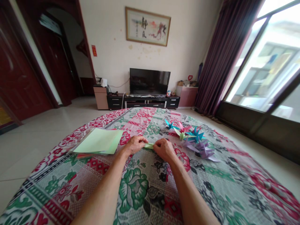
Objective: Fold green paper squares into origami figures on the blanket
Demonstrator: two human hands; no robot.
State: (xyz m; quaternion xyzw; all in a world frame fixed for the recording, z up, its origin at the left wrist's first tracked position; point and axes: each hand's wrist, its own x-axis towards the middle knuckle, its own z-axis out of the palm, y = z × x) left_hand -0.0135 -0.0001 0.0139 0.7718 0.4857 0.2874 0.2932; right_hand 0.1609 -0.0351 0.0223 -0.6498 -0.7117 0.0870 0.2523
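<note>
A small folded green paper (148, 145) is pinched between the left hand (135, 144) and right hand (164, 149) on the floral tablecloth (145, 187), with green sheets (99, 141) stacked left and folded paper flowers (192, 139) clustered right.

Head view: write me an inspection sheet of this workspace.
Surface: table covered by a flowered cloth.
Work things: folded green paper; stack of paper sheets to its left.
Clutter: coloured paper figures in a cluster on the right.
Hands: left hand and right hand both pinch the folded green paper.
Cables: white cord by the television stand, away from the table.
Surroundings: television, framed picture, curtain, window.
</note>
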